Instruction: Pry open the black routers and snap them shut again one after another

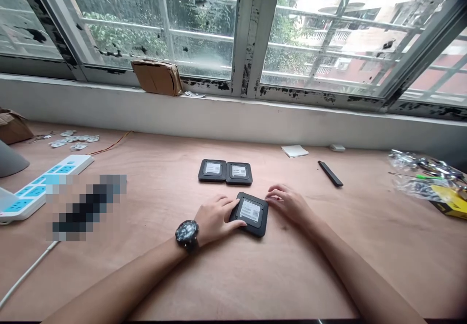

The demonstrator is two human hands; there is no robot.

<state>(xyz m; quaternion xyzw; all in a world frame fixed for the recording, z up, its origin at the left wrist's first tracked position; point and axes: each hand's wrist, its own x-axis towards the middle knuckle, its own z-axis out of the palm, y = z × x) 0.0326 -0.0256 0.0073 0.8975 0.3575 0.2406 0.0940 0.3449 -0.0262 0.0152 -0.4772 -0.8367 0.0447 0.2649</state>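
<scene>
The left hand [216,220] is cupping a black square device [251,214] along its left edge, fingers part-spread; the right hand [288,204] is resting half-open just beside its right corner, holding nothing. Two similar devices [225,171] are sitting just ahead, short of the far edge of the plywood bench [233,280] at the windowsill [233,115].

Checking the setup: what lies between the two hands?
In the head view, a black device with a white label lies between the left hand and right hand.
</scene>
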